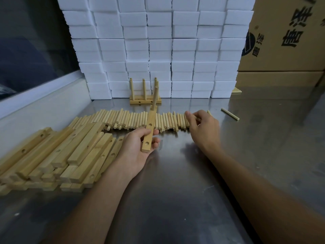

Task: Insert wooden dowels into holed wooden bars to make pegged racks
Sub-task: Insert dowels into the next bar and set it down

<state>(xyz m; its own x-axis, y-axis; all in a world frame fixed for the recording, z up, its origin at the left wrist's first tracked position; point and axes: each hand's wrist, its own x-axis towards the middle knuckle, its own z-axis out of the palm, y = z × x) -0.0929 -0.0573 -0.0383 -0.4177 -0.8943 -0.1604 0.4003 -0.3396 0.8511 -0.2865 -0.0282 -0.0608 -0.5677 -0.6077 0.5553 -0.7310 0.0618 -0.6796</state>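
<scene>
Bar (149, 131) in left hand (139, 148); right hand (202, 127) on dowels (133, 118)

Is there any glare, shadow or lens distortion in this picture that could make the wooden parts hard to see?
Head view: the steel table gives soft reflections and dull glare, with dark reflections under the left hand and right hand; the wide lens bends the foam block stack outward at the edges; the held bar and dowel row are evenly lit and sharp.

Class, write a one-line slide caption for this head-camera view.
Left hand holds a holed bar with one dowel standing in it; right hand picks from the dowel row.
</scene>
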